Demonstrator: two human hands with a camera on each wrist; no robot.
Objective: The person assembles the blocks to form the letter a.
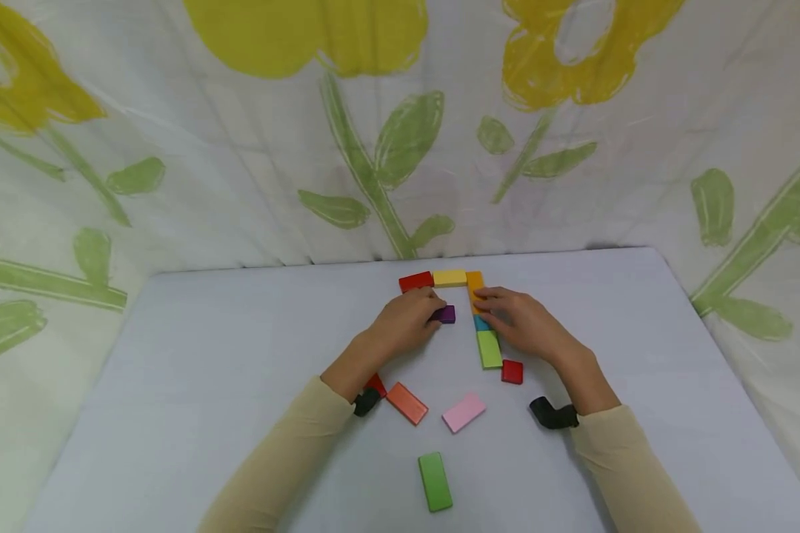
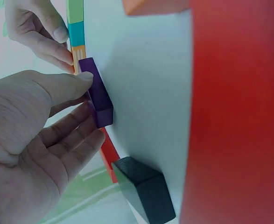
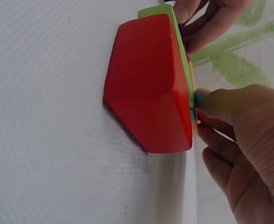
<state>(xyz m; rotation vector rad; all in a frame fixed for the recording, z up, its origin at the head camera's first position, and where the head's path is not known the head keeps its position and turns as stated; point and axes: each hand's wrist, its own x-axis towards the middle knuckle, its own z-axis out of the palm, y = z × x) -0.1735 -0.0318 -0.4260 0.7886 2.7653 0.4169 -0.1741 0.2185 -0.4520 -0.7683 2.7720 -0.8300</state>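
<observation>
My left hand (image 1: 408, 322) pinches a purple block (image 1: 445, 314) between thumb and fingers, inside a bent row of coloured blocks. In the left wrist view the purple block (image 2: 99, 95) is tilted, with the thumb on its near face. My right hand (image 1: 523, 322) touches the right side of the row, its fingertips at the orange block (image 1: 475, 280) and its thumb by the teal block (image 1: 481, 323). A lime block (image 1: 490, 349) continues that side toward me. Along the back lie a yellow block (image 1: 450, 278) and a red block (image 1: 416, 280).
A small red block (image 1: 512, 371) sits beside the lime one. Nearer lie an orange-red block (image 1: 407, 403), a pink block (image 1: 464, 412) and a green block (image 1: 435, 481). Another red block (image 1: 377, 385) is partly hidden by my left wrist. A dark block (image 2: 146, 189) stands near my left fingers.
</observation>
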